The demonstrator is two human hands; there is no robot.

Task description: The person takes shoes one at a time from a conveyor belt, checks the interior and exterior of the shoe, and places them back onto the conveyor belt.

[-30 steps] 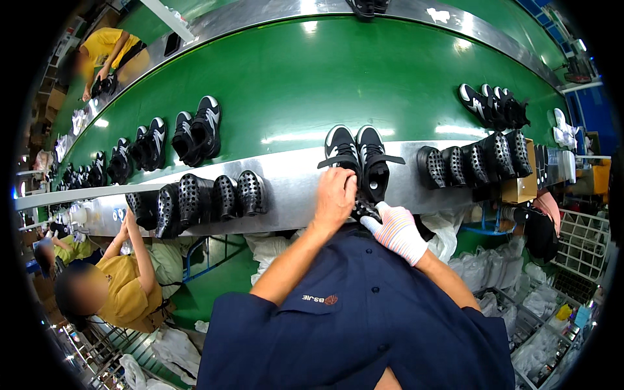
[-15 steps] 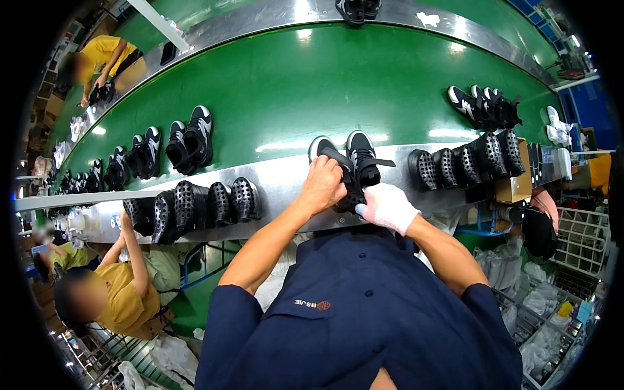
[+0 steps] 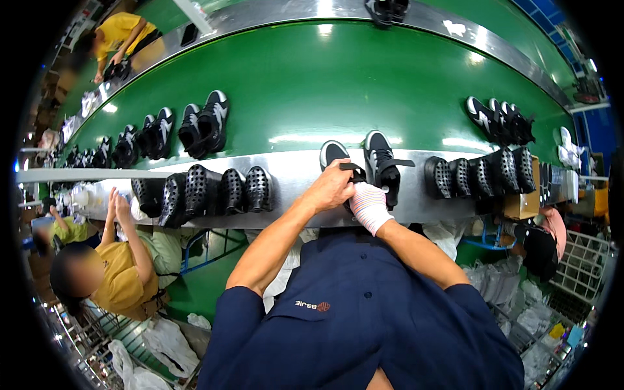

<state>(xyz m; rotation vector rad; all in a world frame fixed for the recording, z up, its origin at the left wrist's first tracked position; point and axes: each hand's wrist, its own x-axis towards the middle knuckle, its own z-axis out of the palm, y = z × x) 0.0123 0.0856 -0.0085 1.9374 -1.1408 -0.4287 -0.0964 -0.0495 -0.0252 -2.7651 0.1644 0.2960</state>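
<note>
Two black sneakers with pale toes lie side by side on the metal ledge before me, toes pointing away. My left hand [image 3: 333, 187], bare, is closed on the upper part of the left sneaker [image 3: 333, 151], where a dark strap sticks out to the right. Against the heel end of that same sneaker my right hand [image 3: 369, 203] is closed, in a pale striped glove; its fingertips are partly hidden. The right sneaker [image 3: 379, 152] stands untouched by the left hand, its strap [image 3: 400, 163] loose and pointing right.
Black studded shoe forms [image 3: 201, 192] line the ledge at left, more forms [image 3: 481, 175] at right. Pairs of sneakers [image 3: 211, 120] rest on the green belt [image 3: 312, 84]. A person in yellow [image 3: 123, 279] sits at left; a cardboard box [image 3: 522, 198] is right.
My gloved right hand has moved left, from beside the right sneaker's heel onto the left sneaker. My left hand still grips it. The view has shifted slightly; the seated person's hands are raised.
</note>
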